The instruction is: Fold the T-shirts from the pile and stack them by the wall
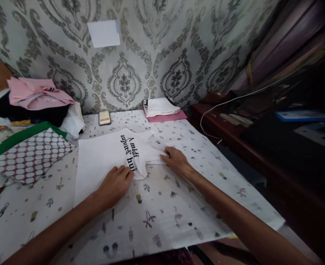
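A white shirt (102,158) with black lettering lies spread on the patterned cloth of the table (179,221), its hem side to the left. My left hand (117,186) rests on the shirt's near edge beside the lettering, fingers bent and pressed onto the fabric. At the right end, my right hand (176,160) pinches a narrow, stretched part of the shirt between thumb and fingers. Wrinkles run through the fabric between the two hands.
Piled clothes (38,99), pink, black and green-edged, stand at the left. A folded stack (162,108) and a small boxlike item (104,117) sit near the wall. A white cable (228,101) hangs at the right by a dark red surface (223,125).
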Demonstrator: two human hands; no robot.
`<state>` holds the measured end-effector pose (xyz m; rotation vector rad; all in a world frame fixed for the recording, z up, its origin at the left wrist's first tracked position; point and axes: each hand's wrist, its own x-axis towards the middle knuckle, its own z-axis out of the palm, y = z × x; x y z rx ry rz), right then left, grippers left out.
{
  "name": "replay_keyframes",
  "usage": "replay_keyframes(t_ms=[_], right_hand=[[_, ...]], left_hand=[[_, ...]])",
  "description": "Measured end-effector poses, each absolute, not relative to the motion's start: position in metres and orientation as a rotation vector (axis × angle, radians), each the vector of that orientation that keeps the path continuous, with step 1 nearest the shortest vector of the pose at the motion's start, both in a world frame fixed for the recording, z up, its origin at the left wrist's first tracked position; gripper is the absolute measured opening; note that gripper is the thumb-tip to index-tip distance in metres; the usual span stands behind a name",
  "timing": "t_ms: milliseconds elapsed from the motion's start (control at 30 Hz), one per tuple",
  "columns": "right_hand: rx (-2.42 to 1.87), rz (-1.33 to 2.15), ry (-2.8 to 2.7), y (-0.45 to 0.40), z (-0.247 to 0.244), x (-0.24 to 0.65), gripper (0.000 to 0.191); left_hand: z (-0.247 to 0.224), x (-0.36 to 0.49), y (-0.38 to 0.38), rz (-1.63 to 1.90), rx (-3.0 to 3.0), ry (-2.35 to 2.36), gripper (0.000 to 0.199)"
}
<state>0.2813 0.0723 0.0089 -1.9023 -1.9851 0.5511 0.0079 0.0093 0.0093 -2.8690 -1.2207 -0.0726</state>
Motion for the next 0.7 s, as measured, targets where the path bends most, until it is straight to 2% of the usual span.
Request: replay_keyframes(t_ms=[167,267,367,533,700], right_hand=[[-1.7,1.004,-1.618,0.078,0.015,0.3,0.015],[-1.673,1.129,-1.645,0.072,0.012,0.312,0.017],[-1.712,1.0,-1.887,0.071,0.009,0.319,0.015],[-1.864,0.645,-1.985,0.116,0.007,0.311,0.033],[-2.08,0.405,-1.908,0.177,0.005,0.273,0.041]], left_hand=[[0.039,0.0,0.005,-0.272,-3.15,-1.356,0.02],[0.053,-0.006,0.004,-0.203,-3.331,-1.407,0.021],[0.057,-0.009,0.016,-0.13,-3.461,-1.467,0.023],[0.031,0.006,0.062,-0.505,-3.09,-1.7,0.038],[-0.016,0.037,0.082,-0.342,-2.876,-1.642,0.059]])
